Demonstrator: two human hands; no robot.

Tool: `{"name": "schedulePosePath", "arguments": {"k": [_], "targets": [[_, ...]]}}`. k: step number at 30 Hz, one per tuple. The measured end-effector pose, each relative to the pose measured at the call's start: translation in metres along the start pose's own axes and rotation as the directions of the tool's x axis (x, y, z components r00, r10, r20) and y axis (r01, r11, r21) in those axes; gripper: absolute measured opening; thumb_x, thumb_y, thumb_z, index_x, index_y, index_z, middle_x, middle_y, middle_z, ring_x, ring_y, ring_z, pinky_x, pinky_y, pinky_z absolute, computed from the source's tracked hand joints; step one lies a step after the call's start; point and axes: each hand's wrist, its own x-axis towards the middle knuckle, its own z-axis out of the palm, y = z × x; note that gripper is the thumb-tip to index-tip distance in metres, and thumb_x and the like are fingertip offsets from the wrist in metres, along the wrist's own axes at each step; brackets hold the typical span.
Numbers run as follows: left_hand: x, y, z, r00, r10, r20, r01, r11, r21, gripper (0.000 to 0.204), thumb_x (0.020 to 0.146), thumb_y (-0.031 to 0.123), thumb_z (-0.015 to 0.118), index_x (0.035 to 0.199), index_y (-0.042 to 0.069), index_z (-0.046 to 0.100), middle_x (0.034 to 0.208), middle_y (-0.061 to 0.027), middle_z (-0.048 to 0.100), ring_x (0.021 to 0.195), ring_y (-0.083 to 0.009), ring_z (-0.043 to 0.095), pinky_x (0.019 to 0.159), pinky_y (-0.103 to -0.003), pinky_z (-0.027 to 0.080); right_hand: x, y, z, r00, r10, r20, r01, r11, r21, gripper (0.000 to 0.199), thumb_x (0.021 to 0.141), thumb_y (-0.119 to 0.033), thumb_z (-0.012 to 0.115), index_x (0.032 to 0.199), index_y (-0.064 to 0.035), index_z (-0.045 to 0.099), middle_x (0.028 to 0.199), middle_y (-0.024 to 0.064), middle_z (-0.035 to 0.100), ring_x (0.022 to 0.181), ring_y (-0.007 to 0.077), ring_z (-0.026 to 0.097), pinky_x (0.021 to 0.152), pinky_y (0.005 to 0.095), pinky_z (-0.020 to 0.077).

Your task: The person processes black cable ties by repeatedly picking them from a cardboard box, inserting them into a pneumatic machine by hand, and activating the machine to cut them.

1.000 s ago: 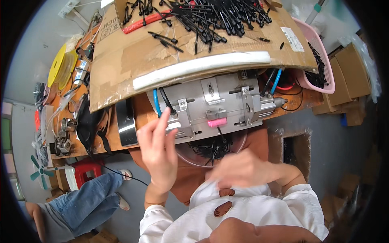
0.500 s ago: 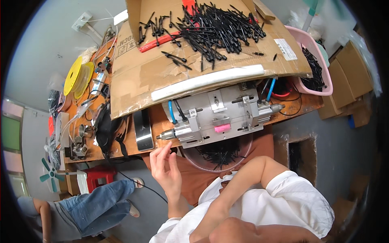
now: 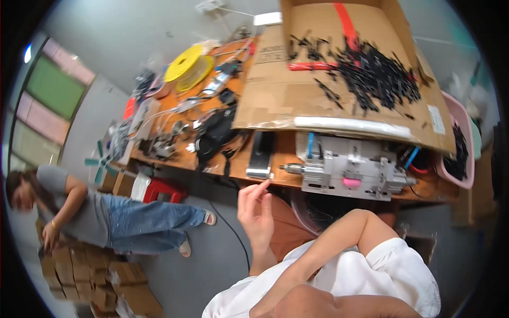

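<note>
My left hand [image 3: 255, 214] is raised at the front edge of the table, its fingers stretched out and the thumb apart, with nothing that I can make out in it. Just beyond its fingertips lies a dark flat device with a shiny metal end [image 3: 261, 153]. To the right of the hand stands a metal clamping fixture [image 3: 339, 164] with a pink piece [image 3: 351, 182] at its front middle. My right forearm [image 3: 313, 254] is folded across my white shirt; its hand is out of sight past the lower edge.
A cardboard sheet [image 3: 275, 106] behind the fixture carries a heap of black slender parts [image 3: 379, 74]. A pink basket [image 3: 465, 180] stands right, a tub [image 3: 299, 209] under the fixture. Left are a black bag [image 3: 214, 135], yellow spool [image 3: 184, 62], red stool [image 3: 165, 189] and another person [image 3: 90, 212].
The view has swung left, so the table and fixture sit further right and more of the other person and stacked boxes shows. My left hand keeps much the same pose near the table edge.
</note>
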Motion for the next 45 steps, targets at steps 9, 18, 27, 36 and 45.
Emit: {"name": "schedulePosePath", "arguments": {"k": [9, 18, 27, 36, 45], "targets": [[-0.018, 0.011, -0.025, 0.993, 0.023, -0.119, -0.021, 1.000, 0.019, 0.023, 0.084, -0.003, 0.064, 0.106, 0.002, 0.067, 0.094, -0.0070, 0.057, 0.079, -0.0136, 0.054, 0.068, -0.023, 0.043, 0.019, 0.041, 0.026, 0.988, 0.073, 0.138, -0.095, 0.983, 0.156, 0.003, 0.082, 0.001, 0.055, 0.080, 0.0010, 0.056, 0.075, 0.0064, 0.057, 0.078, 0.0241, 0.055, 0.064, 0.0315, 0.0448], [-0.027, 0.017, -0.038, 0.989, -0.028, -0.145, 0.023, 0.999, -0.035, 0.024, 0.085, -0.001, 0.064, 0.107, 0.005, 0.068, 0.092, -0.0056, 0.057, 0.079, -0.0129, 0.057, 0.067, -0.024, 0.047, 0.021, 0.065, 0.038, 0.971, 0.132, 0.198, -0.179, 0.953, 0.243, 0.005, 0.082, 0.001, 0.055, 0.078, 0.0010, 0.055, 0.074, 0.0064, 0.056, 0.076, 0.0242, 0.055, 0.063, 0.0312, 0.0443], [-0.029, 0.011, -0.045, 0.988, -0.025, -0.154, 0.023, 1.000, -0.019, 0.025, 0.085, -0.003, 0.064, 0.108, 0.005, 0.068, 0.093, -0.0058, 0.057, 0.080, -0.0130, 0.058, 0.068, -0.023, 0.048, 0.025, 0.074, 0.037, 0.967, 0.150, 0.208, -0.204, 0.942, 0.266, 0.006, 0.082, 0.001, 0.055, 0.076, 0.0010, 0.054, 0.072, 0.0064, 0.055, 0.075, 0.0242, 0.054, 0.062, 0.0309, 0.0438], [-0.030, 0.011, -0.043, 0.990, -0.024, -0.140, 0.019, 0.999, -0.034, 0.028, 0.085, -0.004, 0.063, 0.110, 0.007, 0.068, 0.093, -0.0060, 0.057, 0.080, -0.0134, 0.059, 0.068, -0.024, 0.049, 0.029, 0.084, 0.036, 0.969, 0.163, 0.188, -0.205, 0.951, 0.233, 0.008, 0.082, 0.001, 0.054, 0.074, 0.0011, 0.053, 0.071, 0.0064, 0.054, 0.074, 0.0243, 0.054, 0.061, 0.0305, 0.0432], [-0.026, 0.012, -0.038, 0.994, -0.007, -0.107, 0.007, 1.000, -0.003, 0.030, 0.083, -0.004, 0.064, 0.111, 0.008, 0.068, 0.093, -0.0062, 0.058, 0.081, -0.0156, 0.059, 0.068, -0.025, 0.049, 0.035, 0.097, 0.024, 0.983, 0.124, 0.138, -0.153, 0.960, 0.234, 0.010, 0.082, 0.001, 0.054, 0.072, 0.0011, 0.052, 0.070, 0.0065, 0.053, 0.072, 0.0243, 0.053, 0.060, 0.0302, 0.0427]]}}
